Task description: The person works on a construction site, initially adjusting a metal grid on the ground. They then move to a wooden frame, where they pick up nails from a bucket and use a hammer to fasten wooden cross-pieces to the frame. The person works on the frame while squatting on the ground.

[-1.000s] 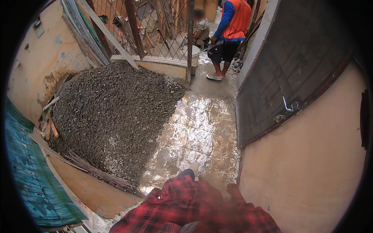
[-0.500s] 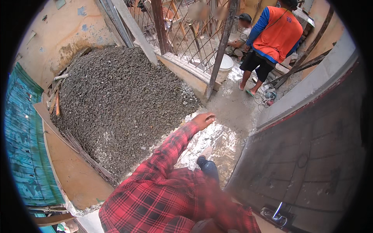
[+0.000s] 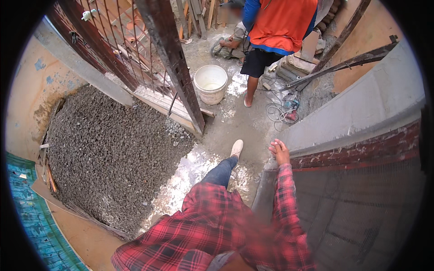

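My right hand reaches forward at the end of a red plaid sleeve. Its fingers are loosely bent and apart, and I see nothing held in them. It is beside the near end of a low grey plastered wall; whether it touches the wall I cannot tell. My left hand is out of the picture. Below, one foot in a pale shoe is set forward on the wet grey ground.
A large gravel heap lies on the left. Past a dark gate post stands a white bucket. A person in an orange vest stands ahead; another crouches behind. A power tool with a cable lies by the wall.
My left hand, earlier stretched out over the gravel's edge, has left the view. My right hand has come into it. The gate post, bucket and standing person are nearer.
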Demonstrator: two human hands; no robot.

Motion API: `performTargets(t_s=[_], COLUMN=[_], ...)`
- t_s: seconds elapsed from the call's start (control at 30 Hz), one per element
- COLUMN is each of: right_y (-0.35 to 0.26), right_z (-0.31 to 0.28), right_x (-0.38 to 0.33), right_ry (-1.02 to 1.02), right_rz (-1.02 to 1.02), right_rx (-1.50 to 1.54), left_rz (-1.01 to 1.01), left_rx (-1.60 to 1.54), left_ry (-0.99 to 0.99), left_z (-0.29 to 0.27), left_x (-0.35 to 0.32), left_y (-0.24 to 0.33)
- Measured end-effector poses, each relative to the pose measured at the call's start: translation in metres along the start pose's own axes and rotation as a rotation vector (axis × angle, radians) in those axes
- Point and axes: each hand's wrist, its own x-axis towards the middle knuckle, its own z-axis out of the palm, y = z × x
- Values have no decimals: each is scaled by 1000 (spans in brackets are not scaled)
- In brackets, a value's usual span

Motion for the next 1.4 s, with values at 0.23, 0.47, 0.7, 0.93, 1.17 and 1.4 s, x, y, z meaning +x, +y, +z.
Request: performTargets(t_s=[0.23, 0.47, 0.7, 0.93, 1.17, 1.4], right_y=[66, 71, 64, -120, -307, -382], right_z=[-115, -159, -244, -208, -264, -197], right_x=[160, 178, 349, 619, 853, 978], right_ry=[23, 76, -432, 26, 50, 26], right_rz=[260, 672, -82, 394, 153, 113], right_rx=[-514, -130, -1500, -211, -519, -220], left_rz=[34, 685, 640, 7, -156, 229], left_rx=[-430, -639, -692, -150, -1314, -1143], left_ry=[656, 918, 733, 178, 732, 781], left_z=[-425, -790, -849, -776, -950, -1147], left_x=[193, 111, 238, 306, 323, 378], left_y=[200, 467, 517, 335, 403, 532])
